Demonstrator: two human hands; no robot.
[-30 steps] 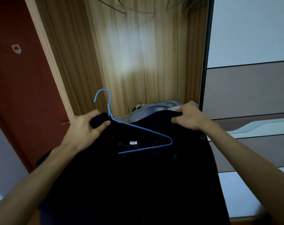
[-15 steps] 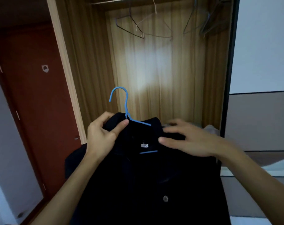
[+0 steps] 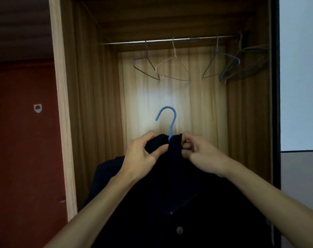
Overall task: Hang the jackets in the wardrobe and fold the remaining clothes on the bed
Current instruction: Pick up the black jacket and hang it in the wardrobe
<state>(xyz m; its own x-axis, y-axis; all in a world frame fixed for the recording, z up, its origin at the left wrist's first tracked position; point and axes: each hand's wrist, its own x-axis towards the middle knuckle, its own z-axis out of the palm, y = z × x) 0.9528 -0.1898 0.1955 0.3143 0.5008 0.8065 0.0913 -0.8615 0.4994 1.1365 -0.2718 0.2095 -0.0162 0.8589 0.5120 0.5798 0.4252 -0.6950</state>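
Observation:
A dark navy jacket with a grey button hangs on a blue wire hanger, whose hook sticks up above the collar. My left hand grips the left side of the collar. My right hand pinches the right side of the collar next to the hanger's neck. Both hands hold the jacket up in front of the open wooden wardrobe, below its metal rail. The hanger's shoulders are hidden inside the jacket.
Several empty wire hangers hang on the rail, a cluster of them at the right end. A red door stands to the left. The wardrobe's dark sliding door edge and a pale wall lie to the right.
My view has tilted up, so the rail now shows. Both hands lifted the jacket and moved together at the collar; the right hand went from lying flat on the cloth to pinching it.

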